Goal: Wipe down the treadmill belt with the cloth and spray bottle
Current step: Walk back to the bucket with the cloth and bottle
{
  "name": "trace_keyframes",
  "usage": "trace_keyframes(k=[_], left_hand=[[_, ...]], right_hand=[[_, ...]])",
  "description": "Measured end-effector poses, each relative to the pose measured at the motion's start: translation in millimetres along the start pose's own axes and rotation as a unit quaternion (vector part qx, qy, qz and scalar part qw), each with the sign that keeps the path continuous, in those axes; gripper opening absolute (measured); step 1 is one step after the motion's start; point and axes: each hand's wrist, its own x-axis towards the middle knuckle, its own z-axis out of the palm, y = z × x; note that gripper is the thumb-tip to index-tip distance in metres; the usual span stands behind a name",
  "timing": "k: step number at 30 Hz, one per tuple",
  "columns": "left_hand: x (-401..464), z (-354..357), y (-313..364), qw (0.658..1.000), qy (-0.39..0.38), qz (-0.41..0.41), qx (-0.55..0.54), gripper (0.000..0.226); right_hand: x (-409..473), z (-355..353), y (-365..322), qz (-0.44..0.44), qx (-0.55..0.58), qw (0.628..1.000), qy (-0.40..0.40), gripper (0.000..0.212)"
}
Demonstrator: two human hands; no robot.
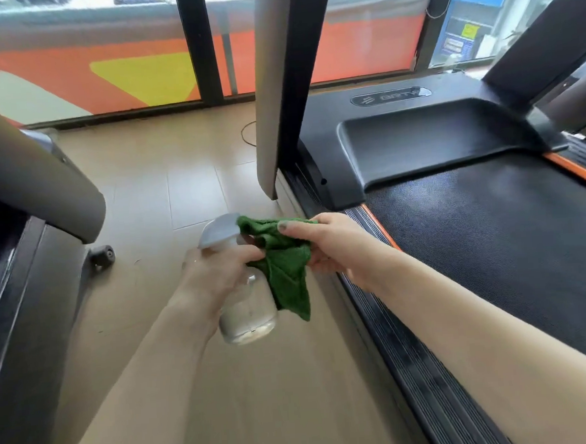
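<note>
Head view: the left hand (219,271) is wrapped round the neck of a clear spray bottle (247,310), held over the tan floor (165,181) beside the treadmill. The right hand (331,247) pinches a green cloth (284,267) that hangs against the bottle. The black treadmill belt (509,243) lies to the right, past its ribbed side rail (412,351).

The spray bottle (244,293) is clear with a pale grey trigger head, upright, held above the wooden floor just left of the treadmill; the green cloth (284,267) hangs crumpled against it; the black textured treadmill belt (512,242) lies flat at right, edged with orange strips.
</note>
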Motion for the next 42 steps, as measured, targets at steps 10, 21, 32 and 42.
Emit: trace_keyframes(k=[10,21,32,42], left_hand=[[-5.1,-25.3,-3.4,1.0,0.019,-0.004,0.021,0.019],[2.2,-29.4,-12.0,0.997,-0.009,-0.059,-0.055,0.03],[5.8,-52.6,-12.5,0.989,0.079,-0.077,-0.104,0.016],[-44.2,-66.5,56.3,0.979,0.08,-0.123,-0.14,0.019]], right_hand=[[20.1,20.7,-11.0,0.066,0.065,0.996,0.019,0.025],[19.0,37.8,-26.4,0.069,0.017,0.995,-0.072,0.05],[24.8,43.7,-2.6,0.069,-0.082,0.992,-0.062,0.039],[6.1,55.6,-19.8,0.255,0.197,0.931,-0.171,0.084]])
